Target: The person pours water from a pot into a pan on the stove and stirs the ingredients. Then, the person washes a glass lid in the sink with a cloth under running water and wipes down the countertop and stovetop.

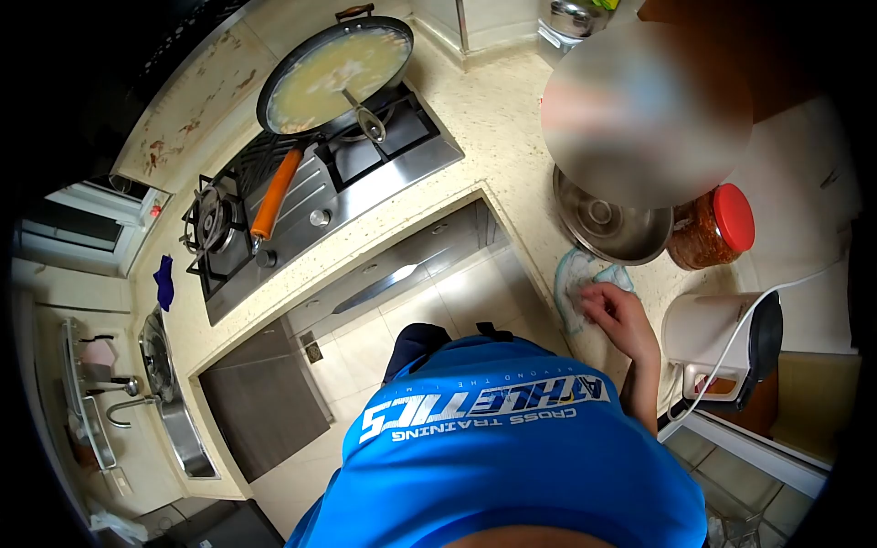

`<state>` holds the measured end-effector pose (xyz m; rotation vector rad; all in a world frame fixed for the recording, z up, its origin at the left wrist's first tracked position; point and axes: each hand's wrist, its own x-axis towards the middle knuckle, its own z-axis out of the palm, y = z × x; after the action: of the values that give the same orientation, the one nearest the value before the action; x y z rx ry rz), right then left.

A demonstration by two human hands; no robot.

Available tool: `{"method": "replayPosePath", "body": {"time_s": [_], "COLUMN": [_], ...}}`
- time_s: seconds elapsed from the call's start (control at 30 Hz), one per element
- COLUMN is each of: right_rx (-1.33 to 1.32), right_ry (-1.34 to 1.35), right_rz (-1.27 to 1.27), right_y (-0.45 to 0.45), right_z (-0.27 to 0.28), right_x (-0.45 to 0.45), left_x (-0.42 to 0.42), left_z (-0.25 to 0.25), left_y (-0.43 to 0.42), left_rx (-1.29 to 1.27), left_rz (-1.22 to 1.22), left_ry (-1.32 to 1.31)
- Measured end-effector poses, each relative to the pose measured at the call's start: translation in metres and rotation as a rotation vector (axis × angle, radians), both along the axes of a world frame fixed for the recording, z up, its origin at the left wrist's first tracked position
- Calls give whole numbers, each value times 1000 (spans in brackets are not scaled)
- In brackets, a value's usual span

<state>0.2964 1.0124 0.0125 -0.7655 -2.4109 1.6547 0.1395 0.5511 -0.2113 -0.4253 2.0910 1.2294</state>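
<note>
My right hand (621, 320) is at the counter edge on the right, its fingers curled down onto a white and pale-blue cloth (575, 279) and closed on part of it. Just beyond the cloth stands a steel bowl (600, 217), partly hidden by a blurred patch. Beside the bowl is a jar with a red lid (734, 217) and reddish-brown contents. A white electric kettle (699, 329) stands to the right of my hand. My left hand is out of view.
A wok (274, 114) of pale yellowish liquid sits on the gas stove (365, 178), a metal ladle (370, 123) in it and its orange handle (277, 194) pointing toward me. A white cord (738, 324) crosses the kettle. The sink (187, 438) lies far left.
</note>
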Motion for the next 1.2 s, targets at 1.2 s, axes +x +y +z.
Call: {"method": "replayPosePath", "body": {"time_s": [1.2], "right_rx": [1005], "right_ry": [154], "right_rz": [89], "right_y": [-48], "right_z": [118], "right_x": [-421], "left_x": [-171], "left_z": [27], "left_y": [-18], "left_rx": [466], "left_rz": [151], "left_ry": [38]}}
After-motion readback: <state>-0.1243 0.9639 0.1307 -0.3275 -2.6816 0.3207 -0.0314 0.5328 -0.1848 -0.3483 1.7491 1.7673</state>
